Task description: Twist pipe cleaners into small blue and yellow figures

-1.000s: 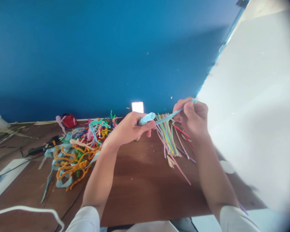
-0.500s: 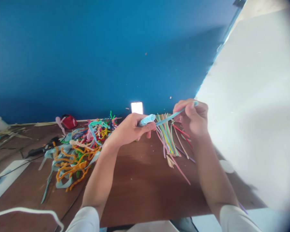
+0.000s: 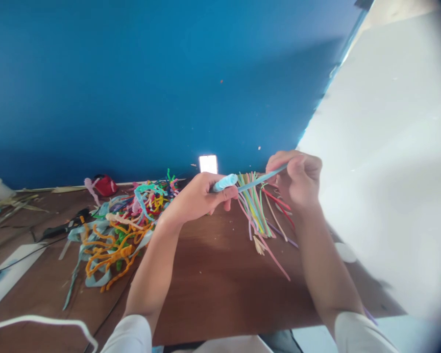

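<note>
Gripping a light-blue roll [image 3: 225, 183], our left hand [image 3: 195, 197] closes round it with the thumb along its near side, probably to steady it. Our right hand [image 3: 298, 180] pinches a blue strip [image 3: 260, 180] that runs almost straight between both hands, seemingly taut so it won't sag onto the pastel strips [image 3: 257, 213] bundled on the surface [image 3: 206, 294]. We see fuzzy stems [image 3: 127, 252] heaped farther left, perhaps separated to avoid mixing.
</note>
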Available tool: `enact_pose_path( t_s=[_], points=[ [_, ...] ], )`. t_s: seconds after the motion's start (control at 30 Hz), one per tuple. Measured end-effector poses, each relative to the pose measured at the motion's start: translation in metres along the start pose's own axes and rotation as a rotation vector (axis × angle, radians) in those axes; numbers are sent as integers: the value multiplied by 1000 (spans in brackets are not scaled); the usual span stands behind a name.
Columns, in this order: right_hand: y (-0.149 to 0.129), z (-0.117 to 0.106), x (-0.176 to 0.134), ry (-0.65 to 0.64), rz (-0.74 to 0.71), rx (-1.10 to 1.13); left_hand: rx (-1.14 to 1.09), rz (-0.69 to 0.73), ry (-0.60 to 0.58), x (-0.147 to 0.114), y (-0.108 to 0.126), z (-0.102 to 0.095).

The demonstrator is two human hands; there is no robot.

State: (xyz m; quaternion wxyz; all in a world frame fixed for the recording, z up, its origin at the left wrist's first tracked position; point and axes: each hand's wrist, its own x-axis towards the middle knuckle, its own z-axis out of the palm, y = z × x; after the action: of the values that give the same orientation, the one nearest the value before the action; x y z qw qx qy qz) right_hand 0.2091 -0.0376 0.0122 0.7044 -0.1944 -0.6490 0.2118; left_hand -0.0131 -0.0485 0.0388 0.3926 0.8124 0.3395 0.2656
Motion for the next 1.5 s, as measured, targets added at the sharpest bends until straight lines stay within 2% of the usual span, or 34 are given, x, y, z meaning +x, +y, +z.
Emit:
enact_pose_path(
  t_s=[0.37, 1.13, 1.5],
  points=[
    [-1, 0, -1, -17, 21, 50, -3, 15, 3, -1, 2, -1],
    [-2, 1, -2, 63, 97, -15, 11, 5, -24, 0, 2, 0],
    [-1, 1, -4, 65, 119, 16, 4, 8, 4, -2, 2, -3]
  ],
)
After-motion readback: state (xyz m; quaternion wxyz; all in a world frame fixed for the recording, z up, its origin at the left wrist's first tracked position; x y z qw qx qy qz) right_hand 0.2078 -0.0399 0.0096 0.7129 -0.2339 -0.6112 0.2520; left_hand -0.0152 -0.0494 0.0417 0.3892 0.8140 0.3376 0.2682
